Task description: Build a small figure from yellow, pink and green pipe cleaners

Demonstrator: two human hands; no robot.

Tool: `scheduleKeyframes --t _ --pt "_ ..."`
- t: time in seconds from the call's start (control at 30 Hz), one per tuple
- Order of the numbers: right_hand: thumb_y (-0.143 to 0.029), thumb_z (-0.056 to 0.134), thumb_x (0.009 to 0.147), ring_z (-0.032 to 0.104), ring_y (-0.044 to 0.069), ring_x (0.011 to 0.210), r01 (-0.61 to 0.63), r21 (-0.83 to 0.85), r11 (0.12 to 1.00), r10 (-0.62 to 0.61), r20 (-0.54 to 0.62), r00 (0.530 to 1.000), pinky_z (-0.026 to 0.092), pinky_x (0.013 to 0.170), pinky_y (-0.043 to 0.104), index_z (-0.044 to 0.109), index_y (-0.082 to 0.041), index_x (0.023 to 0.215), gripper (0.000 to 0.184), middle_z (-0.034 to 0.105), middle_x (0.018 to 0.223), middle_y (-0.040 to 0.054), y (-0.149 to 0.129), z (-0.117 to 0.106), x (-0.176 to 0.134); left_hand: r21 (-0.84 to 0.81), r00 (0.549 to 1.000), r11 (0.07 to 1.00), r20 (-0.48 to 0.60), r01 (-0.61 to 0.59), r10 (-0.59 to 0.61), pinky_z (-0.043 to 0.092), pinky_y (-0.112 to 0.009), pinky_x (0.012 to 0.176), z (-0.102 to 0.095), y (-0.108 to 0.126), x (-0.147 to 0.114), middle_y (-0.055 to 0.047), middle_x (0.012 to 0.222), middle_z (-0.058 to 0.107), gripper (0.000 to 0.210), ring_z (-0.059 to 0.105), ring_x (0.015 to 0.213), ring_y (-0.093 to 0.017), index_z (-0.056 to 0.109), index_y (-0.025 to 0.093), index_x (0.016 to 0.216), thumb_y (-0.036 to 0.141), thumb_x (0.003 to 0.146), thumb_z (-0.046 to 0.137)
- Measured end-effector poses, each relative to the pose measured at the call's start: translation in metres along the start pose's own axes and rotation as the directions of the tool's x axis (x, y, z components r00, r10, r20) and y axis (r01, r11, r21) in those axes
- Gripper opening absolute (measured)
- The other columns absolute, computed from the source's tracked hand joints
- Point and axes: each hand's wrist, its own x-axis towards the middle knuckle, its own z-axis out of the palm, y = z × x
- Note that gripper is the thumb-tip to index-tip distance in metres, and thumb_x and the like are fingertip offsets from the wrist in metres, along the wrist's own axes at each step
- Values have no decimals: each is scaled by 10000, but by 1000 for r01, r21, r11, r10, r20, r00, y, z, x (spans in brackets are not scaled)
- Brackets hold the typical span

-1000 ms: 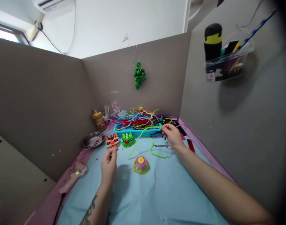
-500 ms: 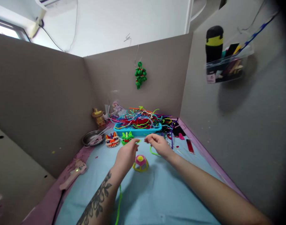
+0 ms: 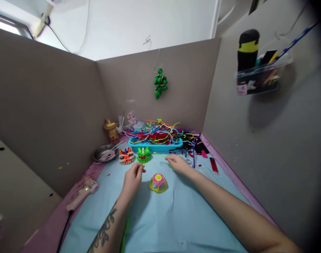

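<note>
My left hand (image 3: 133, 177) is closed in a pinch, with a small green tip showing at its fingers. A bright green pipe cleaner (image 3: 126, 226) trails below the left forearm, partly hidden by it. My right hand (image 3: 179, 165) pinches a thin light-green pipe cleaner (image 3: 159, 155), whose end points left past the fingertips. Between the two hands and nearer to me, a small pink and yellow pipe-cleaner dome (image 3: 158, 180) stands on the blue cloth, touched by neither. Beyond the left hand sit a green animal-head figure (image 3: 144, 157) and an orange one (image 3: 126, 158).
A blue tray (image 3: 155, 147) heaped with coloured pipe cleaners stands at the back. To its left are a metal bowl (image 3: 105, 153) and a brown cup (image 3: 111, 131). A pink glue gun (image 3: 83, 196) lies at left. Grey panels (image 3: 181, 84) enclose the table.
My hands have moved apart, the left one down and toward me. The green loop under my right hand has mostly gone from sight. The view has shifted slightly.
</note>
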Motion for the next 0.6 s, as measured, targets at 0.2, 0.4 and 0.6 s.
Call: scheduleKeyframes --t 0.2,0.4,0.6 --pt "-205 467 800 628 183 884 210 203 956 -189 -120 975 497 798 334 686 -202 877 233 675 970 73 -39 -33 -8 -296 980 942 -66 160 -187 374 -216 539 2 17 3 -20 647 630 240 529 552 -124 619 157 781 349 649 675" --pt "-158 432 826 610 182 934 423 16 906 -423 -10 906 489 831 325 655 -188 974 270 660 1006 92 -58 -38 -21 -169 991 986 -130 18 -40 404 -220 600 7 34 -1 -21 783 646 361 546 643 -127 644 179 962 306 628 702" --pt "-111 406 814 598 175 941 496 -53 866 -494 57 868 493 819 318 632 -184 981 290 641 1043 92 -60 -37 -24 58 985 990 -108 -128 134 390 -226 618 9 38 -2 -13 695 629 165 523 647 -142 679 177 719 336 695 644"
